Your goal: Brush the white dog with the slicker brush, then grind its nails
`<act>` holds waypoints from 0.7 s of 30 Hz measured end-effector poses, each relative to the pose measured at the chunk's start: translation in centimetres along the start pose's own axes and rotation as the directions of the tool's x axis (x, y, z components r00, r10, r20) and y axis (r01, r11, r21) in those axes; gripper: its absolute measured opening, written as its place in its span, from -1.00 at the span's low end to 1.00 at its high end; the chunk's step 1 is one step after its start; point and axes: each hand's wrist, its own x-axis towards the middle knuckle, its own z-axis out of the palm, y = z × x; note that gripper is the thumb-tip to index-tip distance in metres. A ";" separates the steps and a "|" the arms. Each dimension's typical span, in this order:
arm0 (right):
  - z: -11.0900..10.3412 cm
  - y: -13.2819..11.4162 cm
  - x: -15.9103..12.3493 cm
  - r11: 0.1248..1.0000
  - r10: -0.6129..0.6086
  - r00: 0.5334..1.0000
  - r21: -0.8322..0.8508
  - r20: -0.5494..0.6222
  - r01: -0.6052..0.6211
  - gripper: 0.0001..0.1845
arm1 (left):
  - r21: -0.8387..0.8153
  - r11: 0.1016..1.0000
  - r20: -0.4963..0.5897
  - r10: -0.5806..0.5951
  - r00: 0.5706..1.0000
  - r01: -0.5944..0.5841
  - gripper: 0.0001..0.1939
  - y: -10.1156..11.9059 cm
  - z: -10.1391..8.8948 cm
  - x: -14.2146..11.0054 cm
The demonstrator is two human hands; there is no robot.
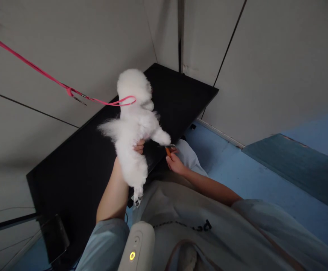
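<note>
A fluffy white dog (130, 124) is on the black table (178, 96), with one leg stretched down towards my body, its paw near the table edge. My left hand (139, 146) is wrapped round the dog's lower body at the leg; part of the hand is hidden by fur. In my right hand (174, 162) is a slicker brush (168, 151) with an orange handle. Its flat head is against or very close to the end of another leg, which points right. A pink leash (104, 101) runs to a loop at the dog's neck.
Grey wall panels (68, 45) stand right behind the table. A dark upright post (180, 49) is at the far edge. Blue floor (231, 165) and a dark green mat (293, 165) lie to the right. A white device (138, 244) with a yellow light is near my chest.
</note>
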 end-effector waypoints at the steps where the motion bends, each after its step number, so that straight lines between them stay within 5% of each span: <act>1: 0.4 0.0 0.1 0.999 0.032 0.999 0.031 -0.012 -0.031 -0.71 | -0.008 1.000 -0.010 0.006 1.000 -0.006 -0.48 0.1 0.2 0.0; 6: 1.6 0.5 -0.2 0.983 0.035 0.998 0.177 0.051 -0.044 -0.69 | 0.031 0.996 -0.054 -0.080 0.995 0.081 -0.53 0.4 0.5 0.0; 10: 1.3 0.5 0.0 0.990 0.029 0.998 0.140 -0.046 -0.022 -0.71 | 0.019 0.999 -0.049 -0.049 0.998 0.050 -0.52 0.3 0.3 0.0; 17: 0.4 1.4 0.1 0.999 -0.040 0.999 0.012 -0.030 0.041 -0.71 | 0.020 0.998 -0.021 -0.066 0.998 0.066 -0.53 0.4 0.2 0.0; 21: -1.3 1.0 0.5 0.995 -0.076 0.997 -0.071 -0.031 0.074 -0.67 | 0.004 0.999 -0.085 0.042 0.996 -0.042 -0.53 -0.2 -0.4 -0.2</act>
